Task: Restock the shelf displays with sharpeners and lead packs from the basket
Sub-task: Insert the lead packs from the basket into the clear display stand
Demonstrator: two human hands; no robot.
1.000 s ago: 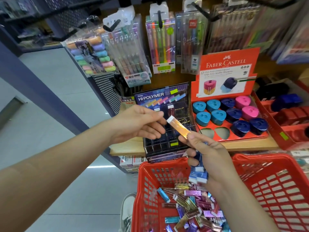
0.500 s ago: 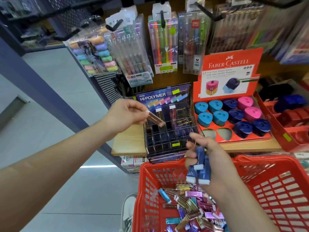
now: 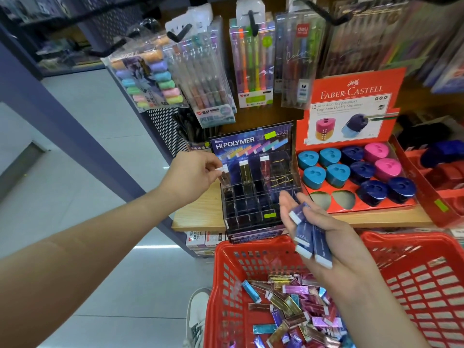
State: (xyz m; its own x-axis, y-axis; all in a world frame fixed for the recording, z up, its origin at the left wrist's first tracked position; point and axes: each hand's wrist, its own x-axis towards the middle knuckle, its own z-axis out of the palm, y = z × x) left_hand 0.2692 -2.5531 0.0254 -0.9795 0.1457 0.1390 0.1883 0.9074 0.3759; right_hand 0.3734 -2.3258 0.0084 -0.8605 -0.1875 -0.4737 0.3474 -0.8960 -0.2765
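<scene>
My left hand (image 3: 190,175) pinches the white-capped top of a lead pack (image 3: 224,177) standing in the back-left slot of the clear HI-POLYMER display rack (image 3: 253,197). Two more packs stand upright in the rack's back row. My right hand (image 3: 316,229) holds a few dark blue lead packs (image 3: 310,234) in front of the rack, above the red basket (image 3: 411,280). Many loose metallic lead packs (image 3: 293,315) lie in the basket's bottom. The red Faber-Castell sharpener tray (image 3: 351,172) holds blue, navy and pink sharpeners, with two empty holes at its front left.
Pen and highlighter packs (image 3: 253,64) hang on hooks above the wooden shelf (image 3: 200,212). Another red tray with dark sharpeners (image 3: 442,167) sits at the far right. A shoe (image 3: 198,312) stands on the grey floor left of the basket.
My left hand took the golden pack from my right hand, carried it to the rack and set it down into the back-left slot. My right hand turned palm up with the blue packs.
</scene>
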